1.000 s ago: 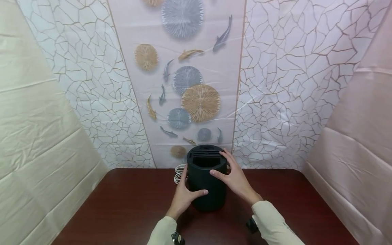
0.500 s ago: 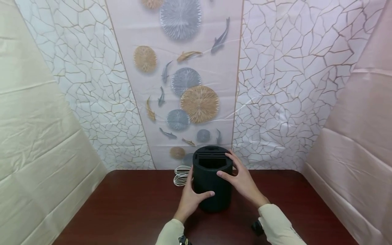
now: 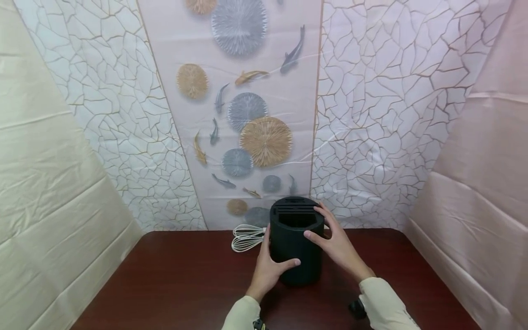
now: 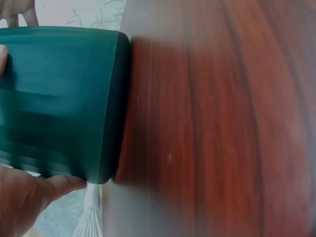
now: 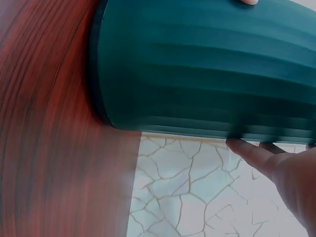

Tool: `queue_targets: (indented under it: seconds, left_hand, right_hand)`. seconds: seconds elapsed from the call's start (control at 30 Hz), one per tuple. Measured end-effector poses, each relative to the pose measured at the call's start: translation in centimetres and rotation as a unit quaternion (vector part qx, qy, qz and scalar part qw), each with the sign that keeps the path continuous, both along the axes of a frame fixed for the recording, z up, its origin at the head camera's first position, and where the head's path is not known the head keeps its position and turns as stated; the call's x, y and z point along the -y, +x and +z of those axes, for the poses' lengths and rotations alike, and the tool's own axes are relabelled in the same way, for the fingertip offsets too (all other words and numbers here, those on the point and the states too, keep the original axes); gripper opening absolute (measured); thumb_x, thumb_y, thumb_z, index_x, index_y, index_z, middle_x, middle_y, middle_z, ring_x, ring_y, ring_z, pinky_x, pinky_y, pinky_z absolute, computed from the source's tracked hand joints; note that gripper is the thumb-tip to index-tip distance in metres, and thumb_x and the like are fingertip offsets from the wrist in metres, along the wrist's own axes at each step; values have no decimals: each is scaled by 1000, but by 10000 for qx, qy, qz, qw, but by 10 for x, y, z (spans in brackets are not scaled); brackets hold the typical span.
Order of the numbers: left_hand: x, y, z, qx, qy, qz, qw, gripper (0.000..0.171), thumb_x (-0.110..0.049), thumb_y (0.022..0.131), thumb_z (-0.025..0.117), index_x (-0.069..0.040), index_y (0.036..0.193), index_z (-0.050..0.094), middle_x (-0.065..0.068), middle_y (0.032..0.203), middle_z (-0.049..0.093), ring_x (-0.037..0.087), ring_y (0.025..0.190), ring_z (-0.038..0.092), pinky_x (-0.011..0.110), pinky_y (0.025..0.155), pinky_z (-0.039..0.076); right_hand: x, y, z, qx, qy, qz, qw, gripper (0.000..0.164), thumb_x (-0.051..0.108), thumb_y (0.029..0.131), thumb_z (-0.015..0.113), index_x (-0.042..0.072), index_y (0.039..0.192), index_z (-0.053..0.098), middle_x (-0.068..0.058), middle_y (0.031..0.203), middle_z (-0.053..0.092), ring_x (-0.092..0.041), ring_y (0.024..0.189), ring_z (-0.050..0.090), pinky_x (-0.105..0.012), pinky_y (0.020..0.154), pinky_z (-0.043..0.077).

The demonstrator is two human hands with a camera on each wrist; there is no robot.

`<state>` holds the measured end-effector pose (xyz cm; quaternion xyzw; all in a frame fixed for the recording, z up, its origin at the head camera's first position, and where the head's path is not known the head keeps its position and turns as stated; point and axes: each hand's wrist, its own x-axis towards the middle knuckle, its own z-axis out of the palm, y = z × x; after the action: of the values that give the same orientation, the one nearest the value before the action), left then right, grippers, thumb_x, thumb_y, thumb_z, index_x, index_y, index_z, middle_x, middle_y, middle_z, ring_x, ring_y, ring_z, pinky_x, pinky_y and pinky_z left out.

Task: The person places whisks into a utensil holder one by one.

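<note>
A dark green, round knife block, with slots and a wide rectangular opening in its top, stands upright at the middle of the table. My left hand grips its left side low down, thumb across the front. Higher on the right side, my right hand holds it, with fingertips at the top rim and the thumb on the front. Ribbed sides show in the right wrist view, where the knife block has its base close against the tabletop. Whether the base touches the wood I cannot tell.
Two white wire whisk heads lie on the table behind and left of the block, their handles hidden by it. The reddish-brown table ends at a patterned backdrop, and pale cloth walls flank it.
Both hands have shifted the knife block to the right over the table. More of the white whisk heads shows on its left. The hold of each hand looks unchanged.
</note>
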<state>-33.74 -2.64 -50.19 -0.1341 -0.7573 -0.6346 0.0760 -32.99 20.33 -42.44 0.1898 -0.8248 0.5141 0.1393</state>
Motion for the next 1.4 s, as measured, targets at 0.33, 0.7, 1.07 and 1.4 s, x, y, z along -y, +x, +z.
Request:
queue_targets:
  seconds: [0.33,0.7,1.07,1.4]
  left_hand:
    - [-20,-1,0,97,52,-52,9999,121,-39,79,95,-43,168,14,0,171,30,32,150,39,63,116,37]
    - [-40,-2,4,142,137,-270,9994,121,-38,78,97,-41,168,17,2,170,31,29,148,42,59,116,40]
    - [-24,-5,14,95,-633,-591,9962,108,-37,86,90,-38,168,20,9,167,38,32,151,42,58,120,36]
    - [28,-18,45,-773,-2349,307,9684,48,-27,99,77,-12,143,64,13,133,69,34,123,65,53,101,53]
  right_hand:
    - [-13,5,0,-235,275,-412,9985,72,39,105,66,16,165,33,-12,175,13,-48,155,22,-74,112,33]
    - [-30,5,4,-193,612,-698,9955,84,41,99,75,15,165,31,-14,176,8,-51,156,18,-79,111,28]
    - [-35,2,1,-205,668,-942,9931,86,48,96,77,18,165,34,-5,176,13,-46,157,20,-79,110,29]
    - [-31,1,-4,-141,459,-1072,9931,92,52,94,78,20,166,30,-1,177,10,-44,159,17,-80,111,27]
